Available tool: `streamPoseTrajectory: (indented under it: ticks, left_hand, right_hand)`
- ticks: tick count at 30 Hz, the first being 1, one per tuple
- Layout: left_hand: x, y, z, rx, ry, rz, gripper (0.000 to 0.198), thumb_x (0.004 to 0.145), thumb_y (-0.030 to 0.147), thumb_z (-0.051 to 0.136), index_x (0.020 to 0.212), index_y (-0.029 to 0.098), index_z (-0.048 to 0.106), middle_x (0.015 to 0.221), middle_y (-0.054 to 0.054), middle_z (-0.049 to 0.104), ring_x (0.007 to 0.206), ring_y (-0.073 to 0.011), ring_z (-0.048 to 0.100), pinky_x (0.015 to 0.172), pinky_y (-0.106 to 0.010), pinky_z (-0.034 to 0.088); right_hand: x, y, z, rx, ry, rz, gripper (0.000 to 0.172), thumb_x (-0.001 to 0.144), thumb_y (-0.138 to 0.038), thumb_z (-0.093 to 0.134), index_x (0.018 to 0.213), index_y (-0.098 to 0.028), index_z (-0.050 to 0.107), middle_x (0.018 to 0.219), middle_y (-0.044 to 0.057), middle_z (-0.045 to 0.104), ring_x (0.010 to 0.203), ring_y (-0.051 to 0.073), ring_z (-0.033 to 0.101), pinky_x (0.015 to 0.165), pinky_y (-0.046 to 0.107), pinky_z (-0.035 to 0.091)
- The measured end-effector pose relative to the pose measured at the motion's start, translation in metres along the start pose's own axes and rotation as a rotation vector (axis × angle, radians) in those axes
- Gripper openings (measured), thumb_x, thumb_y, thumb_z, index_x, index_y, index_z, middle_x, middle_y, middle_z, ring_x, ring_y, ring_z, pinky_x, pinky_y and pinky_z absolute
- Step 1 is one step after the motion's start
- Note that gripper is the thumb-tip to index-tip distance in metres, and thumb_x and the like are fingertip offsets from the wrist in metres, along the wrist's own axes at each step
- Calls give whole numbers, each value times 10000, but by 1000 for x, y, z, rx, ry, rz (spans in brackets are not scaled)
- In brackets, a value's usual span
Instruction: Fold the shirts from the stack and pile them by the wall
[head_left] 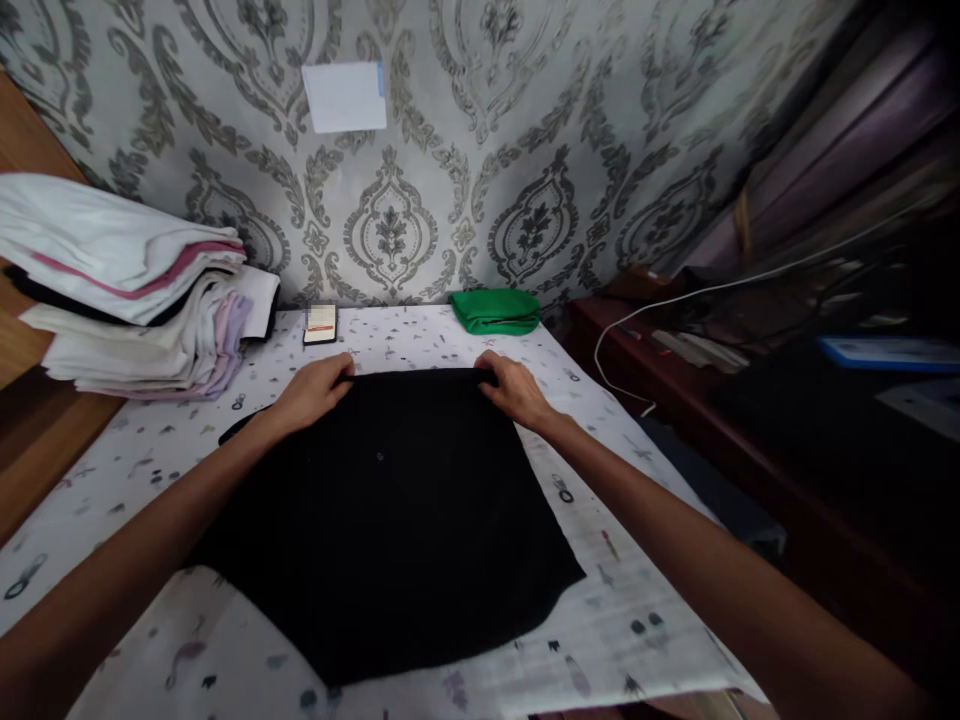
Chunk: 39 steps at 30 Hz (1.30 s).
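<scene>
A black garment (397, 510) lies spread flat on a white patterned sheet (150, 470) that covers the table. My left hand (315, 390) pinches the garment's far left corner, fingers closed on the cloth. My right hand (514, 390) grips the far right corner the same way. Both arms reach forward along the garment's sides. A small part of the black cloth sticks out to the left under my left forearm.
A stack of folded white and pink clothes (127, 290) sits at the far left. A folded green cloth (495, 310) and a small card-like object (321, 323) lie by the patterned wall. A dark wooden desk (750, 420) with a white cable (675, 300) stands to the right.
</scene>
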<state>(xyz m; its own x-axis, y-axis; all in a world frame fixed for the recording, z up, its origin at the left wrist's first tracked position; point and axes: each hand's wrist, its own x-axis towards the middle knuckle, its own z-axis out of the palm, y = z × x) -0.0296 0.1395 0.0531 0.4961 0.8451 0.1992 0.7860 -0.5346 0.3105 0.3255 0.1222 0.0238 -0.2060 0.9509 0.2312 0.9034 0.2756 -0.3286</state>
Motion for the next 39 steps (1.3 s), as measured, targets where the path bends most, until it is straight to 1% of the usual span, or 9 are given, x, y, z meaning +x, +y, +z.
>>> streamPoseTrajectory:
  ticks: [4,7,15,18,21,25,29,34,39]
  left_hand:
    - [-37,15,6,91,-80,141,154,867,142,434,967,224,518,1005,-56,629,899,-219,585,777,-345,448]
    - [-53,21,13,150,-185,223,165,885,148,420,977,218,539,1013,-74,634,940,-236,595,812,-364,470]
    - [-53,28,6,9,-132,99,443,1005,470,344,1278,202,567,1302,-109,652,1214,-257,590,1054,-416,444]
    - [-50,35,21,4,-171,66,592,1017,536,284,1476,190,426,1542,-116,476,1434,-254,411,1187,-439,306]
    - [-49,37,39,61,-292,46,673,1017,576,249,1567,192,286,1658,-102,261,1542,-259,188,1240,-501,146]
    - [-56,20,43,138,-341,-37,756,993,647,234,1599,196,203,1678,-124,142,1558,-288,89,1227,-573,72]
    - [-69,-1,29,183,-340,-173,795,985,653,243,1594,143,210,1662,-181,178,1549,-319,134,1213,-601,105]
    - [-107,25,8,83,-209,1,647,993,591,360,1497,188,404,1594,-169,375,1478,-311,328,1187,-511,264]
    - [-167,80,-13,-136,-407,297,406,903,530,633,1232,294,613,1251,-58,630,1131,-227,587,985,-347,456]
  right_hand:
    - [-33,-1,1,-158,42,-264,293,767,-52,490,989,-180,632,972,101,656,965,267,550,866,381,373]
    - [-50,3,3,-258,-17,-319,291,810,-26,454,962,-172,656,963,110,666,952,261,552,870,378,371]
    - [-51,-11,-7,-273,-67,-218,404,851,-16,433,1075,-187,722,1096,112,720,1051,261,621,969,424,417]
    - [-47,-33,6,-147,-22,-257,427,978,-178,363,1300,-180,644,1359,129,631,1252,263,569,1063,433,423]
    - [-49,-46,28,-93,-97,-291,530,1034,-413,307,1492,-199,465,1552,120,460,1449,264,394,1162,486,347]
    - [-51,-37,44,-121,-210,-234,618,1029,-529,262,1551,-213,363,1621,112,346,1515,246,268,1218,510,244]
    - [-57,-16,33,-127,-187,-84,582,1030,-483,303,1516,-185,416,1597,147,380,1503,279,296,1206,553,252]
    - [-115,-8,-1,31,-10,-57,461,1005,-428,432,1382,-196,560,1517,157,495,1414,301,450,1146,553,378]
    - [-208,-20,-32,184,-146,-216,384,880,-468,665,1235,-323,661,1472,68,546,1312,293,552,1043,522,510]
